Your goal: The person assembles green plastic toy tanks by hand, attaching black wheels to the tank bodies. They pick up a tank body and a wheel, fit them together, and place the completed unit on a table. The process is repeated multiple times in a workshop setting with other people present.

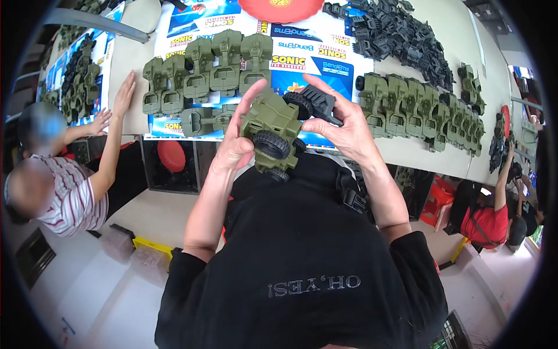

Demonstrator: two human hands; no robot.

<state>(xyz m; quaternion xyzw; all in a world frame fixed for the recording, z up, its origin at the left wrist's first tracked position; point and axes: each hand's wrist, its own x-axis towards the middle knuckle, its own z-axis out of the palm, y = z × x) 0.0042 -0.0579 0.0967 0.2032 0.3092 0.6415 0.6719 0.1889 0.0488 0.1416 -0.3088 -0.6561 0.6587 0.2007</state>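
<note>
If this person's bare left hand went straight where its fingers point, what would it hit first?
The left hand would probably meet the olive-green, blocky plastic vehicle body at the right end of the row ahead; depth is unclear, so it might pass above.

A toy assembly workshop by the look of it, a long table [130,58] with rows of matching green vehicle bodies [396,104], a heap of loose black plastic parts [401,46], people in striped [72,192] and red shirts [487,218] nearby
</note>
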